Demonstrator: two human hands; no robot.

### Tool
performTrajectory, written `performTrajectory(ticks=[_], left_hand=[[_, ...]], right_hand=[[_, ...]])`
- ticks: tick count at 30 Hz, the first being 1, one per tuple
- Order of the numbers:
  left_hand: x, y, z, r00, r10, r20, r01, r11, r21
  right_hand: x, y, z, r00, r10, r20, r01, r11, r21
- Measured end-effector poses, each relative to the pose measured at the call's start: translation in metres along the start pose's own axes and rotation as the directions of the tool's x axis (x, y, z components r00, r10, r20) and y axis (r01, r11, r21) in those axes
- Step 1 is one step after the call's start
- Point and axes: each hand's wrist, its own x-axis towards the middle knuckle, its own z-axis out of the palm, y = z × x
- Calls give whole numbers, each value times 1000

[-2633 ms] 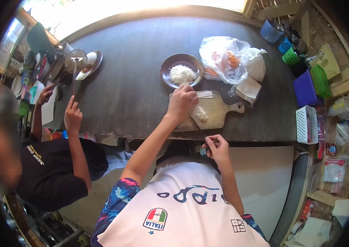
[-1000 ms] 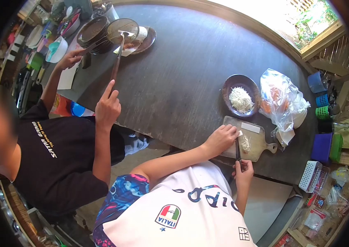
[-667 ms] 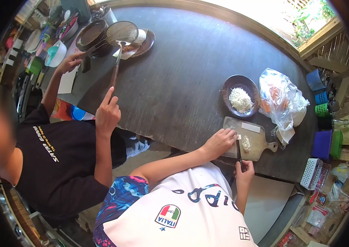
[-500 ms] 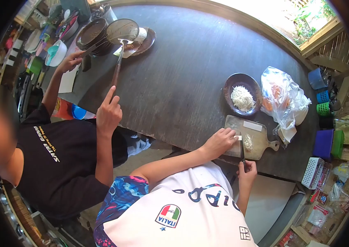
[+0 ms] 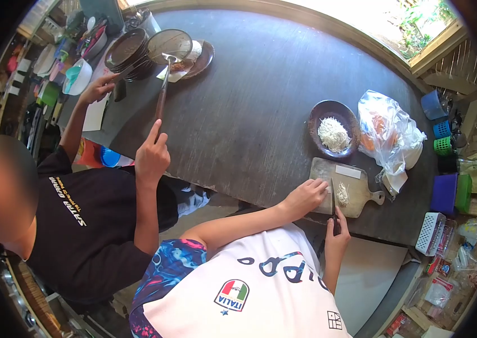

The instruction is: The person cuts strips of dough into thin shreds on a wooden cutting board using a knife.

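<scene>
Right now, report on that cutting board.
Right hand gripping knife. White shreds on board, right of blade; white strip beyond. Caution: left hand close beside blade.

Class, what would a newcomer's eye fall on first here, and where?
Probably the bright white shreds heaped in the dark bowl, right of centre, with the shiny plastic bag beside it. Just below, the right hand holds a knife over the cutting board, close to the left hand. At upper left, a strainer stands out.

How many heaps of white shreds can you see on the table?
2: a larger heap in the dark bowl, and a smaller heap on the cutting board. Some shreds may be hidden behind the left hand.
</scene>
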Motion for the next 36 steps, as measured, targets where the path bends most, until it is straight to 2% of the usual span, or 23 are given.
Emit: performTrajectory(ticks=[1,4,7,10,16,19,22,25,29,36], left_hand=[[0,2,1,1000,-3,-9,3,1000,-3],[0,5,4,1000,12,-12,-12,1000,7],[-2,4,6,999,24,-32,-24,1000,12],[1,4,6,999,15,-42,-16,1000,-11],[-2,8,2,1000,-12,2,12,999,-30],[-3,4,-3,1000,-19,-6,19,999,-43],[-4,4,3,999,-26,-39,22,994,-104],[-3,5,-2,1000,-26,0,26,994,-108],[-2,4,0,999,-11,-47,5,993,-120],[0,8,-2,999,-30,-20,27,993,-116]], right_hand=[[-1,0,1,995,-96,-17,94,993,-68],[-5,-15,-5,997,-57,58,63,991,-119],[-9,-13,4,996,-83,-15,80,990,-119],[-8,-19,2,998,-38,54,45,989,-138],[-11,-9,-1,996,47,72,-42,997,-70],[-11,-4,5,994,-100,33,103,992,-70],[-11,-6,5,994,-107,15,108,993,-44],[-20,-21,-8,999,-34,23,38,972,-231],[-28,-21,-7,998,39,49,-27,974,-226],[-25,-12,-6,1000,14,-5,-15,975,-224]])
